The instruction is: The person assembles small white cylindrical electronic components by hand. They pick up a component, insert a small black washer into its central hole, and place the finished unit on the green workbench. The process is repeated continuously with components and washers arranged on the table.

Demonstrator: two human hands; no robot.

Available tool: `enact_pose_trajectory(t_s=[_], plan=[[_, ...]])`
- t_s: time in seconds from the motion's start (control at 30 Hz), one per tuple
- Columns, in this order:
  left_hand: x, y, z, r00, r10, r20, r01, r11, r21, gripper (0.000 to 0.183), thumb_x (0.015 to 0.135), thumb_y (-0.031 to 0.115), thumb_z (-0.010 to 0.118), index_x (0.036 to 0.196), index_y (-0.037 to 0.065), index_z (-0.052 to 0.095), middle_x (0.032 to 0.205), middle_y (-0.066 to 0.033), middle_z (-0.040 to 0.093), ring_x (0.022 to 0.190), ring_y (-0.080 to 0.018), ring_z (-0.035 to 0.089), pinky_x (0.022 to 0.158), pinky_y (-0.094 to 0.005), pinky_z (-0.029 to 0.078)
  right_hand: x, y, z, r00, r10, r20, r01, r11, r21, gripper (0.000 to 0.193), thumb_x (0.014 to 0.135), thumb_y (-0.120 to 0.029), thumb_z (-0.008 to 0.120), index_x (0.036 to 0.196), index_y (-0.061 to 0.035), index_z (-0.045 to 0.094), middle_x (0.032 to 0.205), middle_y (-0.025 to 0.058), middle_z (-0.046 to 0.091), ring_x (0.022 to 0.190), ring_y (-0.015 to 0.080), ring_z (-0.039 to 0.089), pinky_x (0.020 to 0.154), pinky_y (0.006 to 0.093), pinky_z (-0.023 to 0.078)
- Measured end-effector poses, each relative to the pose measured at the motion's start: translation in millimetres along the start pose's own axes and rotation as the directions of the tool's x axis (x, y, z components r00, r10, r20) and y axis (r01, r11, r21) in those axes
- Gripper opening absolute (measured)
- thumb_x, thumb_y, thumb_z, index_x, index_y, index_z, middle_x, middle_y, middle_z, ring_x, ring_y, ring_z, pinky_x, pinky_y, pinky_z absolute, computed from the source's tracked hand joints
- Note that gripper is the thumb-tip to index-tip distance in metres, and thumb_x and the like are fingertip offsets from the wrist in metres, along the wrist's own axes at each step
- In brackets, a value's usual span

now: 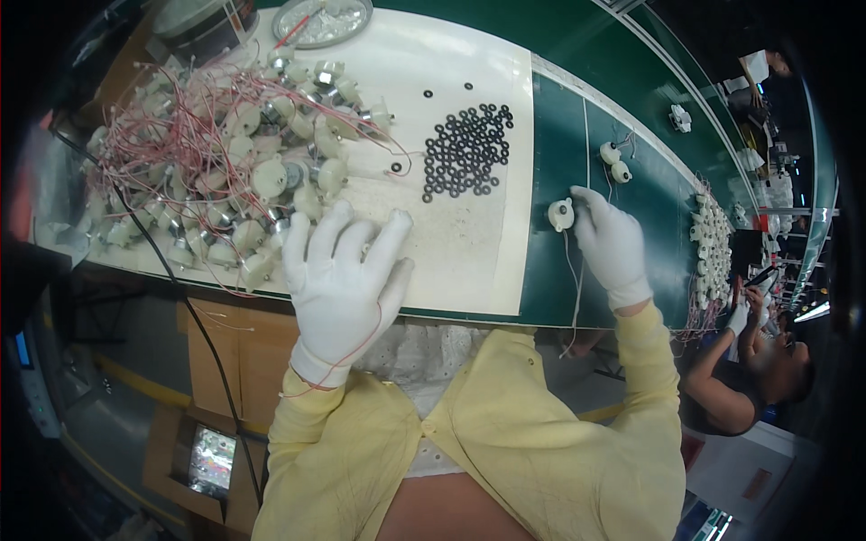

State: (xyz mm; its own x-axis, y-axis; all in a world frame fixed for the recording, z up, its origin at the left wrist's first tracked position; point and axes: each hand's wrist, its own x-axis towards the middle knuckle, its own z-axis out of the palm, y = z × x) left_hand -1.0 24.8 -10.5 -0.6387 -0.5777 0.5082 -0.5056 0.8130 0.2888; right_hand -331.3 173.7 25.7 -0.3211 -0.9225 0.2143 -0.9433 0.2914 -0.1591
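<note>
1. Left hand [347,288] and right hand [613,248]: white cloth gloves, matt, softly creased.
2. Round unit [560,216] by the right fingertips: pale, smooth plastic.
3. Heaped units [269,178]: similar pale plastic, some with shiny metal parts.
4. Wires [185,117]: thin, plastic-looking, pinkish coating.
5. Small rings [465,151]: black, fairly matt (rubber or plastic, hard to tell).
6. White worktop [451,270]: smooth, low sheen, lightly stained.
7. Green surface [555,135]: smooth, faintly glossy.
8. Cardigan [541,433]: yellow cloth, matt.
9. Carton [216,361]: brown, matt cardboard.
</note>
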Motion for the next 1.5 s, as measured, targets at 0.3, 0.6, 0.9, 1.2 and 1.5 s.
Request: enact_pose_trajectory(t_s=[0.3,0.6,0.9,1.2,1.5], plan=[[-18.8,-8.6,10.1,0.985,0.057,-0.161,-0.064,0.997,-0.038,0.064,0.081,0.041,0.088,0.133,0.011,0.067,0.113,-0.0042,0.072,0.118,-0.0281,0.064,0.116,-0.0568,0.035,-6.8,-48.4,-2.0,0.987,-0.148,-0.064,0.152,0.987,0.049,0.039,0.087,-0.014,0.079,0.125,-0.0122,0.068,0.087,0.0089,0.067,0.079,0.0319,0.065,0.072,0.0460,0.046],[-13.2,14.6,-1.9,0.950,0.133,-0.283,-0.176,0.976,-0.130,0.063,0.081,0.044,0.089,0.131,0.014,0.066,0.119,0.0006,0.077,0.120,-0.0244,0.065,0.122,-0.0552,0.029,-16.2,-43.7,-40.9,0.984,-0.049,-0.173,0.082,0.979,0.187,0.051,0.088,-0.003,0.074,0.138,-0.0049,0.065,0.095,0.0098,0.065,0.085,0.0299,0.058,0.077,0.0427,0.045],[46.3,93.1,-12.6,0.913,0.281,-0.296,-0.317,0.945,-0.078,0.033,0.086,0.042,0.071,0.116,0.029,0.072,0.128,0.0045,0.068,0.125,-0.0226,0.061,0.121,-0.0493,0.029,-42.3,-143.6,51.8,0.996,-0.018,0.089,-0.091,-0.207,0.974,0.068,0.110,-0.057,0.048,0.146,-0.0001,0.053,0.134,0.0133,0.065,0.121,0.0243,0.064,0.110,0.0383,0.049],[23.6,43.4,-13.7,0.949,0.313,-0.024,-0.314,0.948,-0.058,0.051,0.080,0.038,0.082,0.128,0.026,0.070,0.134,-0.0054,0.066,0.130,-0.0294,0.057,0.112,-0.0502,0.038,-33.3,-119.0,28.8,0.947,-0.061,0.314,-0.166,-0.933,0.319,0.059,0.108,-0.059,0.052,0.076,-0.0105,0.061,0.083,0.0070,0.059,0.082,0.0209,0.058,0.077,0.0400,0.046],[82.6,5.3,-40.5,0.931,0.361,-0.057,-0.357,0.931,0.073,0.047,0.080,0.017,0.076,0.124,0.007,0.069,0.107,-0.0082,0.073,0.098,-0.0295,0.069,0.087,-0.0405,0.050,-50.3,-86.4,52.0,0.986,-0.166,-0.029,-0.132,-0.866,0.482,0.060,0.112,-0.051,0.031,0.106,-0.0077,0.072,0.042,0.0014,0.033,0.037,0.0183,0.026,0.049,0.0373,0.028]])
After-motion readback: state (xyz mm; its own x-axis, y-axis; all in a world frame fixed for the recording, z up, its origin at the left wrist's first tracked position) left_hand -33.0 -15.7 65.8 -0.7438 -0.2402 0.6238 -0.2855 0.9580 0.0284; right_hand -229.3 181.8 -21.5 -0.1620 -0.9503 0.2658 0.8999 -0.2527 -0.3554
